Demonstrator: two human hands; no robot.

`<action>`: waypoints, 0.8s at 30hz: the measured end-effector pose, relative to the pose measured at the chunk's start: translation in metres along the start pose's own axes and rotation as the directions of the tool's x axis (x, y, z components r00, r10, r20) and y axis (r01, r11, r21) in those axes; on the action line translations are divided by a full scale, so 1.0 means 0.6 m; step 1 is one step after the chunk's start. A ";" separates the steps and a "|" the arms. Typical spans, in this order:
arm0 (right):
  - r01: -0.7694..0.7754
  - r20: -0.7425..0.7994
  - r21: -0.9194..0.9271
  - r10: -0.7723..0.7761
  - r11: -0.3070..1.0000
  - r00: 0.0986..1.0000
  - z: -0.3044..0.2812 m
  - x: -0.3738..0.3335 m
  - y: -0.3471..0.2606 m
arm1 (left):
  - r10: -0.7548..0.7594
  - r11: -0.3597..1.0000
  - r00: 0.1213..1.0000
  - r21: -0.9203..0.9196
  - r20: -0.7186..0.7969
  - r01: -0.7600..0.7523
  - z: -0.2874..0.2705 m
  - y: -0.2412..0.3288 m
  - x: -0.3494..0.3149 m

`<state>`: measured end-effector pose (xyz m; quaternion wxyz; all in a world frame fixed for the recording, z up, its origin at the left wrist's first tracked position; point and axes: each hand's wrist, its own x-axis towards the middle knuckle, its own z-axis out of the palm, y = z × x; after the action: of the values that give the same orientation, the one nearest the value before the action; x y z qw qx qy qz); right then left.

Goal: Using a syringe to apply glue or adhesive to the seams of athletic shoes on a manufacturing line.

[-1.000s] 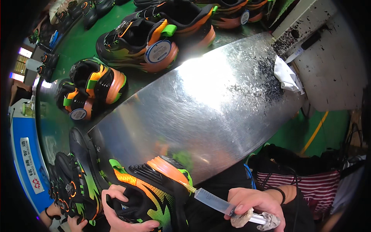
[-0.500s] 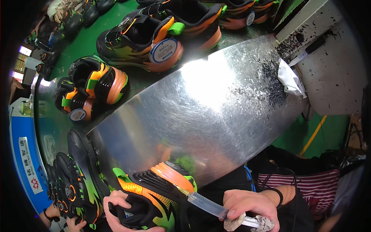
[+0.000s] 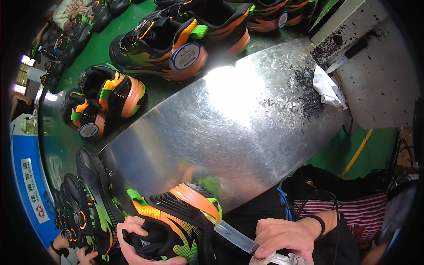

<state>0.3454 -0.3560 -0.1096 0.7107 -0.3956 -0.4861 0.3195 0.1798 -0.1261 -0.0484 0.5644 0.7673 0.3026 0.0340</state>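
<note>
The head-worn fisheye looks down from close over the left hand [image 3: 128, 248] and right hand [image 3: 285, 237], across a metal tabletop [image 3: 185, 137].

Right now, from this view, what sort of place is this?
Likely a shoe factory workstation: many similar black, orange and green shoes sit beside a scuffed metal worktop, and the right hand holds a syringe at a held shoe.

A black wristband [image 3: 321, 223] sits behind the right hand [image 3: 285, 237]; clothing [image 3: 240, 234] is black.

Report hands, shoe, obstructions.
Left hand gripping shoe. Right hand holding syringe, tip at orange sole. No obstruction visible at tip.
</note>
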 end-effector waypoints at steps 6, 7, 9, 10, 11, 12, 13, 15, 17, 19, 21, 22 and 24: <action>-0.009 0.014 -0.025 0.009 1.000 1.000 0.002 -0.003 -0.009 | 0.011 0.999 1.000 0.035 0.012 -0.011 0.003 0.004 -0.004; -0.010 0.014 -0.028 0.010 1.000 1.000 0.002 -0.004 -0.010 | 0.011 0.999 1.000 0.036 0.012 -0.011 0.004 0.004 -0.005; -0.010 0.014 -0.031 0.011 0.999 1.000 0.002 -0.005 -0.011 | -0.007 1.000 1.000 0.018 0.011 0.006 0.007 0.005 -0.004; -0.010 0.019 -0.044 0.011 0.999 1.000 0.002 -0.005 -0.012 | -0.006 1.000 1.000 0.018 0.012 0.006 0.007 0.005 -0.003; -0.010 0.024 -0.058 0.011 0.998 1.000 0.001 -0.005 -0.013 | -0.010 1.000 1.000 0.023 0.017 0.009 0.008 0.004 -0.002; -0.010 0.024 -0.059 0.011 0.998 1.000 0.000 -0.004 -0.014 | -0.013 1.000 1.000 0.029 0.021 0.013 0.008 0.005 -0.002; -0.016 0.022 -0.065 0.017 0.998 1.000 0.000 -0.004 -0.014 | -0.013 1.000 1.000 0.027 0.022 0.012 0.009 0.005 0.000; -0.022 0.020 -0.077 0.023 0.997 1.000 -0.002 -0.003 -0.018 | -0.013 0.999 1.000 0.030 0.023 0.013 0.012 0.006 0.005; -0.024 0.025 -0.104 0.027 0.994 0.999 -0.004 0.000 -0.024 | 0.033 0.999 0.999 0.036 0.040 -0.034 0.013 0.017 0.011; -0.012 0.053 -0.108 0.018 0.994 0.998 -0.004 0.004 -0.024 | 0.072 0.995 0.997 0.068 0.020 -0.073 0.013 0.023 0.003; 0.033 0.107 -0.092 -0.023 0.995 0.994 -0.006 0.003 -0.023 | -0.037 0.999 0.990 -0.038 -0.134 0.032 0.018 0.014 -0.004; 0.095 0.151 -0.146 -0.072 0.985 0.986 -0.016 -0.012 -0.018 | 0.038 0.996 0.995 0.085 -0.095 -0.029 0.007 0.005 -0.006; 0.164 0.150 -0.203 -0.135 0.965 0.980 -0.053 -0.034 0.007 | 0.000 0.991 0.998 0.134 -0.069 0.009 0.015 -0.012 0.016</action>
<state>0.3684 -0.3794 -0.1290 0.6515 -0.4097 -0.5930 0.2366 0.1882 -0.1275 -0.0609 0.5007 0.8012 0.3253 0.0389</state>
